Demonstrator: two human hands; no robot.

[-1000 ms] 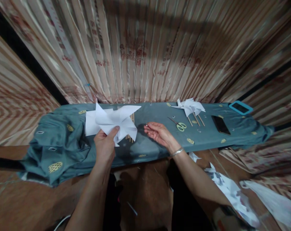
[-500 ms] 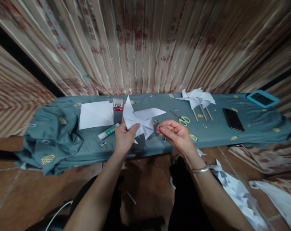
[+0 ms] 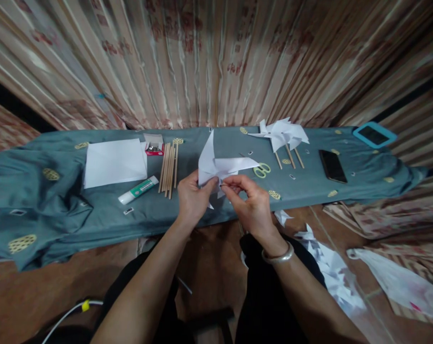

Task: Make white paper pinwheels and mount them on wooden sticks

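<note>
My left hand (image 3: 191,196) grips a white folded paper pinwheel (image 3: 219,165) from below, holding it just above the front edge of a narrow table under a teal cloth (image 3: 58,200). My right hand (image 3: 250,200) meets it at the pinwheel's centre, thumb and forefinger pinched on something very small there, which looks like a pin. Both hands touch the paper. Left of them lie a bundle of wooden sticks (image 3: 169,167) and a glue tube (image 3: 138,189).
White paper sheets (image 3: 114,161) and a small red box (image 3: 153,145) lie at the left. Green-handled scissors (image 3: 261,169), finished pinwheels on sticks (image 3: 282,136), a black phone (image 3: 332,166) and a blue-framed device (image 3: 374,134) sit to the right. Paper scraps (image 3: 327,265) litter the floor; a curtain hangs behind.
The left hand brought the pinwheel rightward and lower to the table's front edge. The right hand came in from the right with pinched fingers and now touches the pinwheel's centre.
</note>
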